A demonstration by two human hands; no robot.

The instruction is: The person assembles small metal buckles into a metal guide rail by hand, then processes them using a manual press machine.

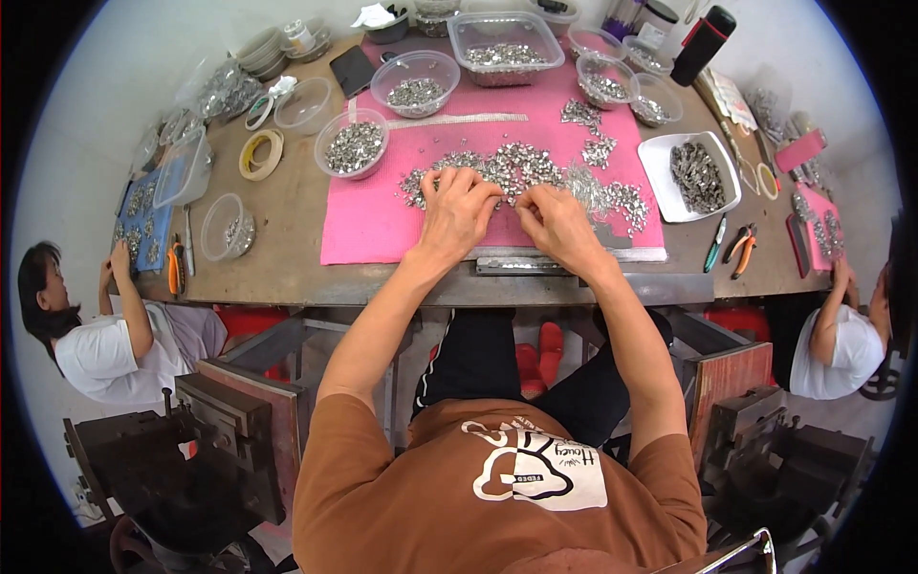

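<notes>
A heap of small shiny metal pieces spreads over a pink mat on the workbench. At the near edge of this heap, my left hand is closed, its thumb and fingertips brought together low over the mat. My right hand is closed in a pinch just to the right, its fingertips a short gap from the left ones. Whatever lies in either pinch is too small to make out. Thin silvery pin-like pieces lie beside my right hand, with more metal bits further right.
Clear bowls of metal parts and a large plastic tub stand behind the heap. A white tray is at right, near orange-handled pliers. Tape lies left. Two people work at either side; a black-red flask stands far right.
</notes>
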